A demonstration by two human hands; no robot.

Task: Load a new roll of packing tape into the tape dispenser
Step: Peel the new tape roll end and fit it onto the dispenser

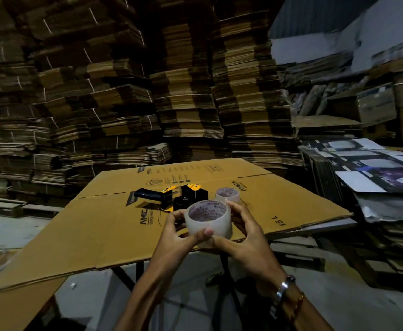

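Note:
A roll of clear packing tape point(208, 219) with a printed cardboard core is held up in front of me over the near edge of a flattened cardboard box point(100, 225). My left hand point(180, 231) grips its left side, thumb on the front of the roll. My right hand point(244, 235) grips its right side, fingers curled round the back. Behind the roll, a black and yellow tape dispenser point(171, 197) lies on the cardboard with its handle pointing left. A second clear tape roll point(227, 194) lies flat just right of the dispenser.
The flattened box rests on a folding stand with black legs point(226, 283). Tall stacks of flattened cartons point(183, 91) fill the back. Printed flat boxes point(374, 173) are piled at the right. Wooden pallets point(2, 207) lie at the left on the grey floor.

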